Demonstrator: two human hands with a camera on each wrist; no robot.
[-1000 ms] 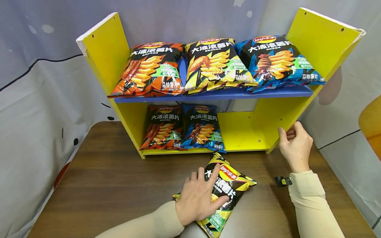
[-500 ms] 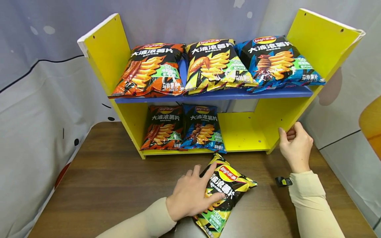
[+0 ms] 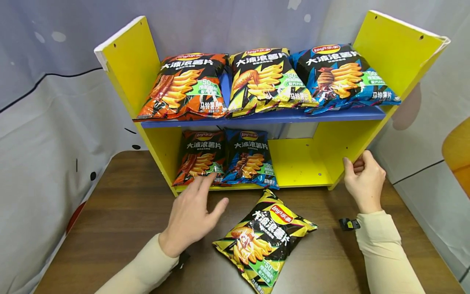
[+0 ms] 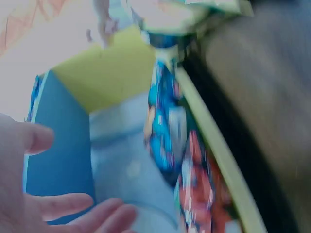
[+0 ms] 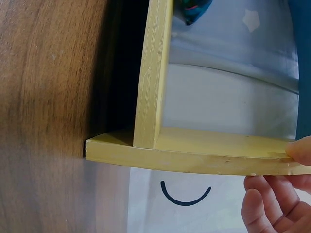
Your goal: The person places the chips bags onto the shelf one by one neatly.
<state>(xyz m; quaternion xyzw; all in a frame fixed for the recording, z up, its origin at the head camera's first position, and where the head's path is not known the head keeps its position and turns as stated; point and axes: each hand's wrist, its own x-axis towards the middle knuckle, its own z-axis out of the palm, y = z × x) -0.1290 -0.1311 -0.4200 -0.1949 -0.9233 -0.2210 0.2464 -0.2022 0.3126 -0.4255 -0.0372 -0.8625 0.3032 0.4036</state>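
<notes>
My left hand (image 3: 192, 214), fingers extended and thumb apart, is in front of the lower shelf, its fingertips overlapping the red chip bag (image 3: 200, 153) in the head view; whether they touch it I cannot tell. Beside that bag stands a blue chip bag (image 3: 249, 157). A yellow chip bag (image 3: 262, 241) lies tilted on the table, to the right of this hand. My right hand (image 3: 365, 179) pinches the front edge of the right side panel of the yellow shelf unit (image 3: 339, 143), thumb inside and curled fingers outside, as the right wrist view shows. The left wrist view is blurred.
On the blue upper board (image 3: 264, 117) sit a red chip bag (image 3: 187, 87), a yellow chip bag (image 3: 268, 81) and a blue chip bag (image 3: 343, 77). The wooden table (image 3: 121, 212) spreads before the unit. A fabric curtain (image 3: 55, 122) hangs behind and at the sides.
My left hand has lifted off the yellow chip bag on the table and moved left and forward to the lower shelf. That bag stays put. My right hand keeps its hold on the panel.
</notes>
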